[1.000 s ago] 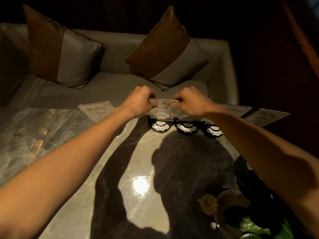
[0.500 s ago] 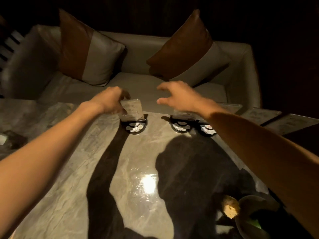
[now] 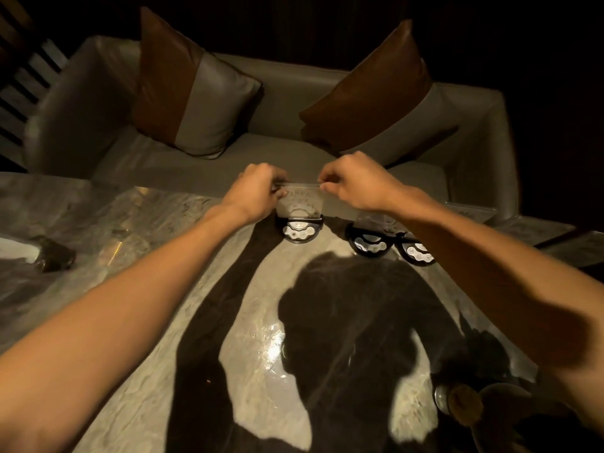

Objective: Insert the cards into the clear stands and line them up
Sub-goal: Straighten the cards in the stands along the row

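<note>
A clear stand (image 3: 299, 204) with a printed card in it rises upright from a black round base (image 3: 299, 231) near the far edge of the marble table (image 3: 137, 289). My left hand (image 3: 258, 191) pinches its top left corner. My right hand (image 3: 354, 181) pinches the top right corner. Two more black-based stands (image 3: 371, 241) (image 3: 416, 253) sit to the right, partly behind my right forearm. Loose printed cards (image 3: 536, 228) lie flat at the table's right far edge.
A grey sofa (image 3: 294, 148) with two brown-and-grey cushions runs behind the table. A dark wrapped object (image 3: 54, 253) lies at the left. A vase with a dried flower (image 3: 464, 403) stands at the near right corner.
My left hand slid the stand leftward away from the other two. My right hand, open in the air half a second ago, has come back onto the stand's top right corner.
</note>
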Demonstrator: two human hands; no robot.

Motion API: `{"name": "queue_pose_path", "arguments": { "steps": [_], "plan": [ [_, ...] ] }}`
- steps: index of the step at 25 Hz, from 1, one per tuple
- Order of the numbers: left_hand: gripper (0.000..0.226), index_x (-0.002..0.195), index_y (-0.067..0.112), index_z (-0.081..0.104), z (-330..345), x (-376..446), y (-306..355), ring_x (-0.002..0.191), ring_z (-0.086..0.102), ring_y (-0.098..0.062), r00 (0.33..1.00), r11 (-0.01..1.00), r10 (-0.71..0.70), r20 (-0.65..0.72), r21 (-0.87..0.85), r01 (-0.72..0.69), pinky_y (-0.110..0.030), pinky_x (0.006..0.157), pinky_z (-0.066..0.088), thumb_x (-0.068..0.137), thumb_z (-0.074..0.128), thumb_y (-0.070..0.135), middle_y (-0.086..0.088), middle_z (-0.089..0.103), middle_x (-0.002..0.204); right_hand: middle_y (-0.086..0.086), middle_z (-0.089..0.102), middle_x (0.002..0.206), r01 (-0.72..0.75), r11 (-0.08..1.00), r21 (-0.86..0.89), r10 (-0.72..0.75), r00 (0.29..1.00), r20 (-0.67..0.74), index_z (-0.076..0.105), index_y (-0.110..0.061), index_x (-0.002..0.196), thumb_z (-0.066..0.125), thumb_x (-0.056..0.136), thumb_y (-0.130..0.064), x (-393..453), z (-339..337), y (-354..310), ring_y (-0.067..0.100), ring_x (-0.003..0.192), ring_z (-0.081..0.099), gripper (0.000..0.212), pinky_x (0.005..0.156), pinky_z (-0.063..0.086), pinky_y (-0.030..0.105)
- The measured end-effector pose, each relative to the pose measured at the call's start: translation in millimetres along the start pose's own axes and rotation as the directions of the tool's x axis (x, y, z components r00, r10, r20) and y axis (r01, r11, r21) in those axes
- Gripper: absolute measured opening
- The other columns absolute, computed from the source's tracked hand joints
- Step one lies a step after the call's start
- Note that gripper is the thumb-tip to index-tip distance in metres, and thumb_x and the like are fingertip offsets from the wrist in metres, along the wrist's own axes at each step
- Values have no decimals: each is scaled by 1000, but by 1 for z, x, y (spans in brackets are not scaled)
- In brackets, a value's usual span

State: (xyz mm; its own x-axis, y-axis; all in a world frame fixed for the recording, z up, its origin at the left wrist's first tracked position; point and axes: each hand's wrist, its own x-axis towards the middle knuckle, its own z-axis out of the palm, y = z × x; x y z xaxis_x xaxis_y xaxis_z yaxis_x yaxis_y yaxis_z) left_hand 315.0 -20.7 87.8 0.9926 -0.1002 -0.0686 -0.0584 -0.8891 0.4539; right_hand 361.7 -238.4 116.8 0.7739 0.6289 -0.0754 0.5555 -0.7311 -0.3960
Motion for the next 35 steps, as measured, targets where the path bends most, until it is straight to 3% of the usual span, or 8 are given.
{"name": "queue_pose_path", "arguments": {
  "steps": [3, 11, 16, 20, 29, 35],
  "plan": [
    [19, 107, 16, 75, 9, 10, 15, 102, 71, -24, 999, 999, 50, -3, -16, -50, -39, 90, 56, 89, 71, 14, -7, 77, 104, 5, 77, 106, -70, 997, 33, 69, 997, 25, 76, -17, 108, 66, 94, -26, -11, -3, 15, 21, 97, 70, 19, 82, 50, 30],
    [23, 112, 18, 74, 14, 27, 37, 104, 70, -25, 996, 996, 86, 7, -7, -86, -37, 91, 55, 89, 71, 15, -7, 76, 109, 4, 76, 103, -111, 992, 64, 111, 994, 7, 75, -17, 107, 67, 94, -24, -30, -9, 37, 16, 89, 68, 17, 75, 48, 27],
    [19, 109, 17, 74, 21, 26, 45, 102, 70, -23, 994, 995, 93, 57, -38, -91, -40, 91, 56, 90, 72, 18, -6, 76, 106, 6, 77, 101, -99, 995, 6, 98, 995, 13, 75, -17, 106, 66, 93, -24, -33, -15, 43, 22, 93, 70, 17, 80, 52, 32],
    [15, 103, 21, 75, 22, 27, 48, 97, 70, -22, 992, 994, 106, 62, -46, -103, -32, 83, 53, 89, 73, 19, -3, 77, 99, 5, 77, 101, -129, 991, 31, 128, 992, 22, 75, -17, 106, 66, 93, -22, -37, -15, 49, 21, 92, 70, 17, 78, 50, 30],
    [21, 111, 20, 75, 18, 21, 45, 101, 70, -21, 991, 993, 116, 62, -44, -113, -31, 87, 51, 90, 72, 19, -4, 77, 105, 5, 76, 98, -103, 993, 61, 101, 994, 34, 76, -16, 104, 67, 92, -21, -38, -13, 41, 20, 89, 69, 16, 80, 56, 39],
    [22, 113, 21, 74, 20, 20, 44, 103, 70, -21, 989, 990, 132, 72, -53, -128, -33, 88, 52, 91, 71, 20, -3, 76, 108, 4, 76, 96, -96, 995, 33, 96, 995, 27, 76, -16, 102, 67, 91, -22, -39, -13, 43, 20, 87, 70, 15, 75, 54, 34]
  ]
}}
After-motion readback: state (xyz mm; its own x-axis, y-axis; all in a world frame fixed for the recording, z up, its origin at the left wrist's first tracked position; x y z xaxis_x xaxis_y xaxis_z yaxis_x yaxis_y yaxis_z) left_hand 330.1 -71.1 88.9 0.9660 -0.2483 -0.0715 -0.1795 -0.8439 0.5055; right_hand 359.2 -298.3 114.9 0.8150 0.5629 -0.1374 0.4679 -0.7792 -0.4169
